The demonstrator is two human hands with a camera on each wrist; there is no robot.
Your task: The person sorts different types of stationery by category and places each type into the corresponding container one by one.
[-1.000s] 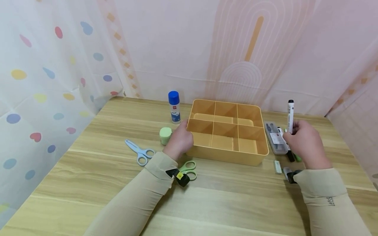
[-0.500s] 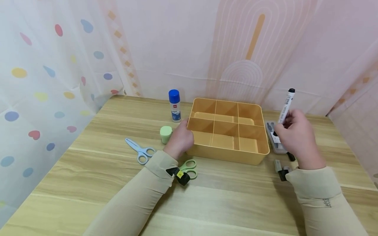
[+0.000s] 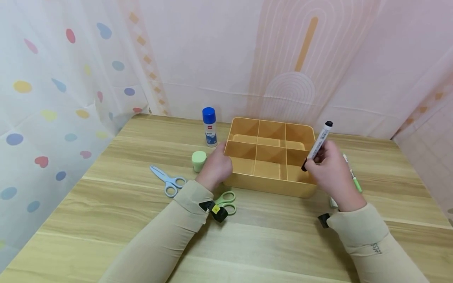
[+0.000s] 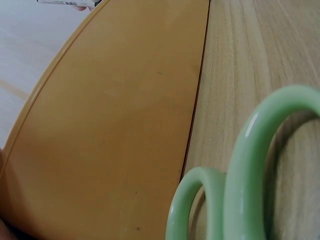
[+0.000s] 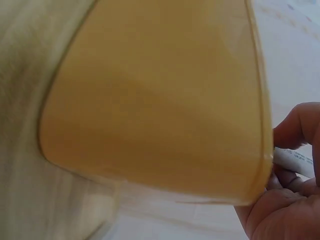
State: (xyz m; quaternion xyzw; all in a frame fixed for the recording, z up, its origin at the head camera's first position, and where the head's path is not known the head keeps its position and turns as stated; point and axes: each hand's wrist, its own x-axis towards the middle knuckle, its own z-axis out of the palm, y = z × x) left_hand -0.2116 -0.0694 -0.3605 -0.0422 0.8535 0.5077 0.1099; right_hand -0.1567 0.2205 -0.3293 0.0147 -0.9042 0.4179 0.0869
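Placing step: right hand (image 3: 330, 167) grips the marker (image 3: 317, 144), tilted, its lower tip over the front-right cell of the tray (image 3: 272, 186). Left hand (image 3: 216, 167) rests against the tray's left wall, fingers lightly curled on the edge, steadying it. Marker not in the tray yet, by my read. Next move calls for lowering and levelling it so it fits inside one cell, then letting go. A green pen (image 3: 354, 177) and green scissors (image 3: 226, 202) lie on the table (image 3: 106, 212) outside the tray.
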